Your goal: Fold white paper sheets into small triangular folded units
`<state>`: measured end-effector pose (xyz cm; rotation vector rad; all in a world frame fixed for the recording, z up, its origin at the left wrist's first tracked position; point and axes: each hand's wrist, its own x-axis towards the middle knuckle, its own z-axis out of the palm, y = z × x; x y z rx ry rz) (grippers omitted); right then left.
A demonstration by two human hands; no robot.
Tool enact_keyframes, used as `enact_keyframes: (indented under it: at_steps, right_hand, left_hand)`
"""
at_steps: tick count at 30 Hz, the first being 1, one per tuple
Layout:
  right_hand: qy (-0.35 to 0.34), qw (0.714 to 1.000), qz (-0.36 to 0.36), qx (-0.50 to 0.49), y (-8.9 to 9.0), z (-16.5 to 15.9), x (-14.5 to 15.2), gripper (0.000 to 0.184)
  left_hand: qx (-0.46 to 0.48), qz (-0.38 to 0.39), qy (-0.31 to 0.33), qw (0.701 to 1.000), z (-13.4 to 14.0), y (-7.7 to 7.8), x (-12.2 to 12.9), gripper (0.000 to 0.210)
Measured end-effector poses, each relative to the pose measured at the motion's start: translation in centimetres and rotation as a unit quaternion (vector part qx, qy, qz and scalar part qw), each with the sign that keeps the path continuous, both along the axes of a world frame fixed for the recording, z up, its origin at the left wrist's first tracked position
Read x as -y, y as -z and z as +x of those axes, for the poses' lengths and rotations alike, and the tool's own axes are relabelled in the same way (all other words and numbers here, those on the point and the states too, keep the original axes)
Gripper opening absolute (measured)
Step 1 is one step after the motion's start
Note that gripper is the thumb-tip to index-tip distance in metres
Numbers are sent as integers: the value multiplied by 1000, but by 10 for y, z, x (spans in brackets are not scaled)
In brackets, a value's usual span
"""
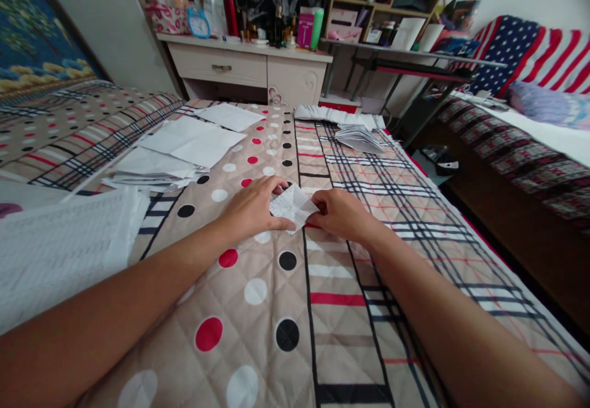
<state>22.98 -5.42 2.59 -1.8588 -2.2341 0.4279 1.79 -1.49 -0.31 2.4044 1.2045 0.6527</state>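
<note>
A small folded piece of paper [295,206], diamond-shaped with faint print and crease lines, is between my hands just above or on the bedspread. My left hand [258,205] holds its left side, thumb along the lower edge and fingers at the upper edge. On the right corner, my right hand [338,211] pinches the paper between thumb and curled fingers. Left of my hands lies a loose stack of white paper sheets [184,144]. Beyond my right hand sit a fanned bundle of folded papers [359,137] and a long row of folded papers [332,115].
A patterned quilted bedspread [258,346] spreads beneath everything. Larger printed sheets [64,248] lie at the left, near my forearm. A white dresser [239,67] with bottles and a blue clock [198,23] stands behind. At right is another bed [516,168], across a gap.
</note>
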Motion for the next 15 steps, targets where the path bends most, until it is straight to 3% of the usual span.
enact_keyframes:
  at_steps: [3,7,10,12,15]
  right_hand:
    - [-60,990,-73,-102,-2,8,-2,13]
    - [-145,936,-203,-247,-8,18,-4,34]
    - [-74,963,-146,-213,-6,10,-1,44]
    - [-15,982,-83,-167,0,2,1,40]
    - [7,983,-57,-177,13,-4,2,30]
  left_hand:
    - [-5,-39,-18,999,2,-3,2,84]
    - [2,-76,-36,996,5,-8,5,82]
    - [21,-90,-33,995,5,-6,5,81]
    - [31,-93,-31,995,4,-2,4,83]
    - [47,-84,-43,994,4,2,3,85]
